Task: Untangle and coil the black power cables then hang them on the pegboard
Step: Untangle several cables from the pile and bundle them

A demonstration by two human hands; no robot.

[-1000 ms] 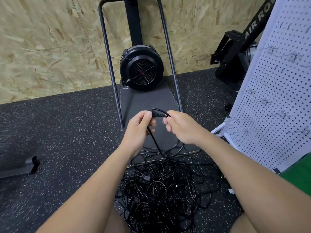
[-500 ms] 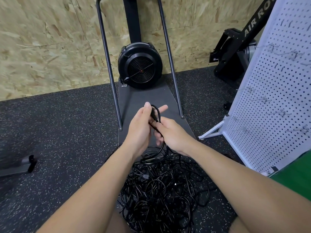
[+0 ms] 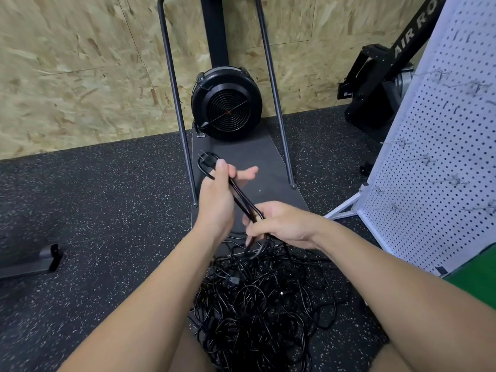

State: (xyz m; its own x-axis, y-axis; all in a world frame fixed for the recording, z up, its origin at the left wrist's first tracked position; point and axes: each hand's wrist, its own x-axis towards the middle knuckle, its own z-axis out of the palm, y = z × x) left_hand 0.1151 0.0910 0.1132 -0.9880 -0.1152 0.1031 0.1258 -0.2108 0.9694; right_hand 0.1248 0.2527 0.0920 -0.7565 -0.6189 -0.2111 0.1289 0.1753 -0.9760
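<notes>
Pinching a doubled length of black power cable [image 3: 243, 198], the left hand [image 3: 217, 202] keeps its thumb pressed over the strands while its fingers curl underneath; one fingertip pokes out to the right of the grip. Just beyond that grip the cable bends into a small loop, and the plug [image 3: 206, 160] sticks out at the loop's far end. Nearer the person, the right hand [image 3: 281, 224] closes its own grip round the same two strands, fingers curled, with the cable running taut between the two hands. Below the right-hand grip the strands drop straight into the tangled pile of black cables [image 3: 257, 304] lying on the speckled rubber floor [image 3: 107, 210]. Beyond both hands stands an exercise machine with a black fan housing [image 3: 226, 103] on a dark base plate. Off to the right of the grips stands the white pegboard [image 3: 442, 157], its metal hooks bare.
</notes>
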